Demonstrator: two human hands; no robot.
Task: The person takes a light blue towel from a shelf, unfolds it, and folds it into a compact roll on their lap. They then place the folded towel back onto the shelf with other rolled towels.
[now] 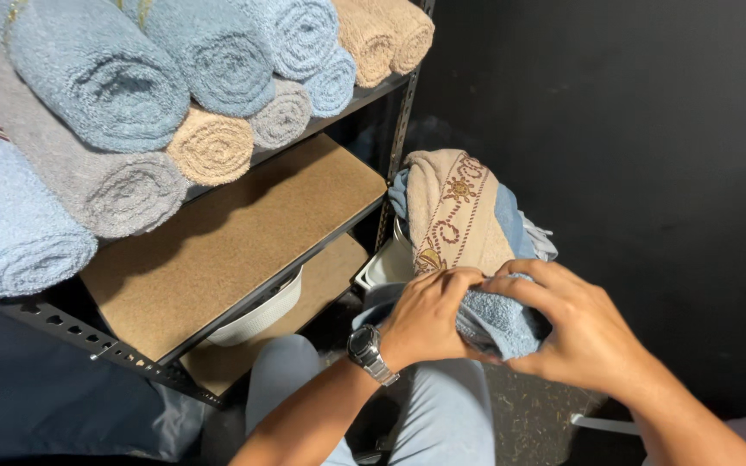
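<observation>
left hand (pixel 426 312) and right hand (pixel 575 326) both curled, gripping blue towel (pixel 498 319) between them above the lap | beige embroidered towel (pixel 452 211) just behind | rolled towels (pixel 131 95) stacked on top shelf (pixel 226 233), left

No packages, labels, signs or screens show anywhere in this view.
</observation>
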